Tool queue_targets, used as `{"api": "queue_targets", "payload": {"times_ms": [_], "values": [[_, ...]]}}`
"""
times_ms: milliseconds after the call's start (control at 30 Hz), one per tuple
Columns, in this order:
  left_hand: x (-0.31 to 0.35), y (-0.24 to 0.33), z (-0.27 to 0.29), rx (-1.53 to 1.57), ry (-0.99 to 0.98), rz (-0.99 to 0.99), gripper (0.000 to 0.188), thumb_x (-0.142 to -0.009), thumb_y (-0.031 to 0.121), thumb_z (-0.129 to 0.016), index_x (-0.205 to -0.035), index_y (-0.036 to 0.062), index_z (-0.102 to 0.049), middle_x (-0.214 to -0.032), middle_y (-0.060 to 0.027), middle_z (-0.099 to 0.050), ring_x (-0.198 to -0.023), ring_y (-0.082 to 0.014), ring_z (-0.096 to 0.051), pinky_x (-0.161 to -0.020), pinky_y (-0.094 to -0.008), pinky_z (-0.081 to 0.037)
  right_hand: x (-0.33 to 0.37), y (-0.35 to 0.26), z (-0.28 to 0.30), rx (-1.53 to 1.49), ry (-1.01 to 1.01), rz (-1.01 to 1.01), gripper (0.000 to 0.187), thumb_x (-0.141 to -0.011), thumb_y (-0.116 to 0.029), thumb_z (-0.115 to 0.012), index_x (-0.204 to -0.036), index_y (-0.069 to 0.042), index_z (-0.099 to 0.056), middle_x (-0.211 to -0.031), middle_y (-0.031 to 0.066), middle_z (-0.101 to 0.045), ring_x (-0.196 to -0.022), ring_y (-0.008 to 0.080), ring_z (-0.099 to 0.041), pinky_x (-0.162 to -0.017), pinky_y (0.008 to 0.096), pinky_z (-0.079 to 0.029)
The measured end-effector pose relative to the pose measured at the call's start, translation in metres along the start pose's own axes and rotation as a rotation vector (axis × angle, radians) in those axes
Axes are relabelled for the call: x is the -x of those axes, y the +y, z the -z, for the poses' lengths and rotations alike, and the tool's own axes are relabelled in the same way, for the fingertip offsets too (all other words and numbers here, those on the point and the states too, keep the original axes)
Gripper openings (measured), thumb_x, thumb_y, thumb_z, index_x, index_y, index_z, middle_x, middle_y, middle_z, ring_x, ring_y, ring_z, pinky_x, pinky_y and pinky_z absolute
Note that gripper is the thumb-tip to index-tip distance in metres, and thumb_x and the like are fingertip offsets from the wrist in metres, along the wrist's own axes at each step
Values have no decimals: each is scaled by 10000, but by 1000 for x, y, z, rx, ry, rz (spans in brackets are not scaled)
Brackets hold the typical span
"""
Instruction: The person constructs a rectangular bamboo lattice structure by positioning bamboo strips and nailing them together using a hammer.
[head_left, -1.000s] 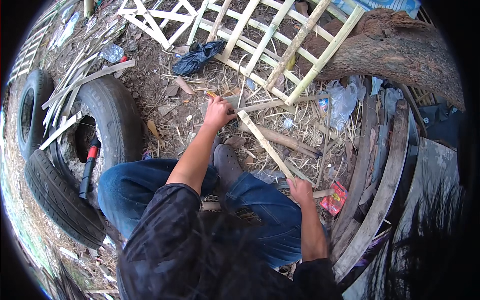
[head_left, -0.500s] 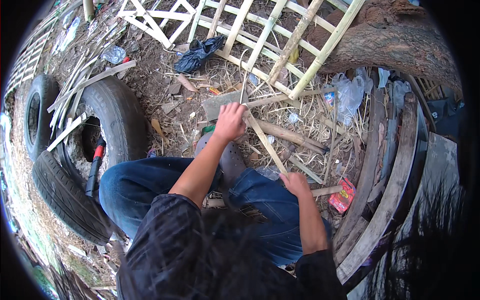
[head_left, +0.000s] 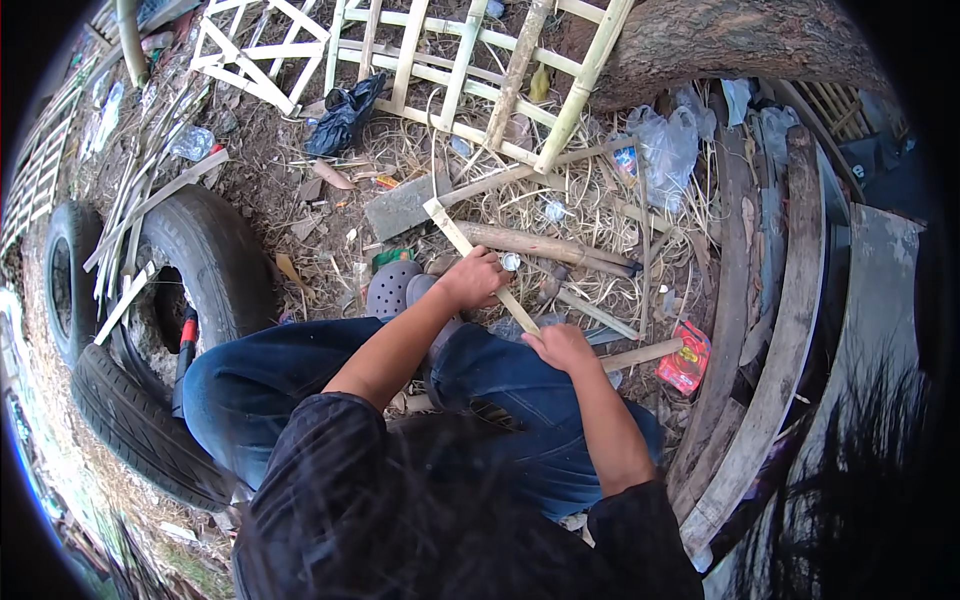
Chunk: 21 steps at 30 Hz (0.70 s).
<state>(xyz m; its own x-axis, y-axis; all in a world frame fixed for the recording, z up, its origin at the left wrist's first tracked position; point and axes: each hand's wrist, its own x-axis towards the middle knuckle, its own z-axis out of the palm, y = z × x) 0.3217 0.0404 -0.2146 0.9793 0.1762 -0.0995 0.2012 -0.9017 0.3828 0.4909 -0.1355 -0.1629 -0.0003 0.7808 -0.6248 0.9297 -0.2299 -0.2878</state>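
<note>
1. Left hand point(head_left: 472, 280): closed around the middle of a bamboo strip point(head_left: 470, 248).
2. Right hand point(head_left: 560, 347): closed on the near end of the same strip, above the right knee.
3. Bamboo strip: runs diagonally from the lap up-left over straw-littered ground, its far end near a flat grey slab point(head_left: 402, 206).
4. Surroundings: bamboo lattice frame point(head_left: 470, 60) ahead; old tyres point(head_left: 200, 270) to the left.

Far of the left hand point(head_left: 474, 279), a grey board point(head_left: 405, 205), a thick pole point(head_left: 545, 246) and a bamboo lattice point(head_left: 470, 70) crowd the straw. A tyre point(head_left: 190, 290) blocks the left, curved planks point(head_left: 775, 330) the right; open ground shows near the black bag point(head_left: 345, 115).
</note>
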Motion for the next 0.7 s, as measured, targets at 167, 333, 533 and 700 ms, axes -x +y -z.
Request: {"api": "queue_targets", "payload": {"times_ms": [167,333,533,700], "values": [[-3,4,-6,43,-56,56,489,-649,350,-765,-1047,105,-622,-881,-22,-645,-949,-202,-602,-851,-364,-387,0,2,-4,-46,-77,-38,589,-909,-537,-485,-756,-10,-699,-775,240,-660,-777,408,-653,-728,497,-512],[2,0,-10,109,-93,47,481,-641,356,-768,-1022,99,-627,-869,-38,-652,-944,-210,-603,-846,-378,-380,-1,-9,12,-113,-88,-50,490,-886,-504,-551,-882,-27,-665,-806,209,-668,-804,399,-648,-749,487,-504],[-2,-1,-12,62,-98,47,356,-630,355,-743,-882,123,-648,-829,-39,-656,-880,-203,-611,-819,-349,-371,-24,-49,26,-445,311,62,316,-846,-284,-666,-1022,-42,-566,-956,156,-629,-914,339,-619,-790,429,-488],[9,-10,-36,400,183,58,306,-716,223,-688,-1000,120,-640,-1028,-105,-635,-1018,-250,-579,-924,-409,-381,-89,-140,82,-519,463,251,248,-808,-161,-682,-1009,-58,-580,-970,136,-599,-940,329,-595,-824,415,-477]]}}
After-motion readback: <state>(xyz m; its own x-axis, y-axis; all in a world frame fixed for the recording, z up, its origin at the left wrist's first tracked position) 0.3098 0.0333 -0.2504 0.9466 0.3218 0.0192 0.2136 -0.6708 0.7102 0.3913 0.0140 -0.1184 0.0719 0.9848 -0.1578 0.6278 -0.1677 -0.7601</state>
